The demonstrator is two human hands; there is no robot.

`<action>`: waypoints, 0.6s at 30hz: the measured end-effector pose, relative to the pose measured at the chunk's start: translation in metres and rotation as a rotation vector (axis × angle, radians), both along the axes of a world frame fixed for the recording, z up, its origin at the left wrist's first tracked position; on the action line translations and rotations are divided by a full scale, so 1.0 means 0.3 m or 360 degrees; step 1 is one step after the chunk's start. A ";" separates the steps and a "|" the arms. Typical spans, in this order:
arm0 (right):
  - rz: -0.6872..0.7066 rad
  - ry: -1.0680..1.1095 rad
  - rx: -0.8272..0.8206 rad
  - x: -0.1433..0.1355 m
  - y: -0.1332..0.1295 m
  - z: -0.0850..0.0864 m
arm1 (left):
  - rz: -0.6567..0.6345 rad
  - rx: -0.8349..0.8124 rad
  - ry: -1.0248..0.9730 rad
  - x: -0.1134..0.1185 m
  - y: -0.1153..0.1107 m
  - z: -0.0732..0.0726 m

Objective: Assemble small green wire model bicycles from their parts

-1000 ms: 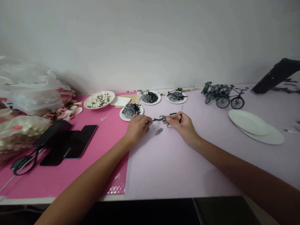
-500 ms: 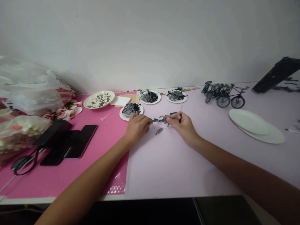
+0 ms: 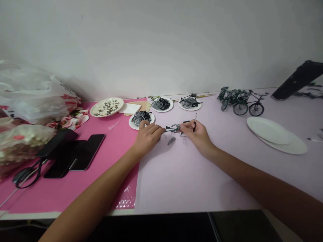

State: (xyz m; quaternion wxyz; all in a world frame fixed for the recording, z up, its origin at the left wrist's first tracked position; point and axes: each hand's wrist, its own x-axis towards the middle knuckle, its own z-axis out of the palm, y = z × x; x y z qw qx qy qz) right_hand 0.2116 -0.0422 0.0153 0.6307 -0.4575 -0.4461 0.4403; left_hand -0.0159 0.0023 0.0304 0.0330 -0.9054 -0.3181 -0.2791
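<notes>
A small dark green bicycle frame (image 3: 171, 128) is held between my hands over the pale mat. My left hand (image 3: 149, 136) pinches its left end. The fingers of my right hand (image 3: 194, 132) are closed at its right end, beside grey parts, and also hold a thin dark tool (image 3: 195, 123) that points up. A small grey part (image 3: 172, 140) lies on the mat just below the frame. Dark curved pieces show behind my right fingers, partly hidden. Near my left hand is a white plate (image 3: 131, 124) of black parts and grey wheels.
Two more plates of parts (image 3: 162, 110) (image 3: 189, 108) stand near the wall. Assembled toy bicycles (image 3: 240, 108), white plates (image 3: 268, 131) and a black object (image 3: 297, 80) are at right. At left are a bowl (image 3: 107, 116), phones (image 3: 87, 153), a cable and plastic bags (image 3: 27, 97).
The fingers of my left hand have shifted slightly, and the green frame has turned a little between my hands. My right hand stays almost in place with the tool.
</notes>
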 end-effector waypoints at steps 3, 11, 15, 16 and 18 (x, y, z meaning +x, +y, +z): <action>0.0030 0.0012 0.0016 0.000 0.003 -0.002 | -0.0026 0.0000 0.0017 0.000 0.003 -0.005; 0.0097 0.0077 -0.0069 -0.002 -0.003 -0.008 | -0.0098 -0.0029 0.0159 0.031 0.002 -0.028; 0.0071 0.0011 -0.0051 -0.003 -0.005 -0.012 | -0.0088 -0.0099 0.0122 0.040 -0.025 -0.015; 0.0064 -0.0014 -0.0040 -0.003 -0.005 -0.012 | -0.0086 -0.0125 0.0093 0.040 -0.034 -0.011; 0.0049 -0.0067 -0.0007 -0.003 -0.006 -0.013 | -0.0063 -0.0195 -0.0017 0.040 -0.049 -0.005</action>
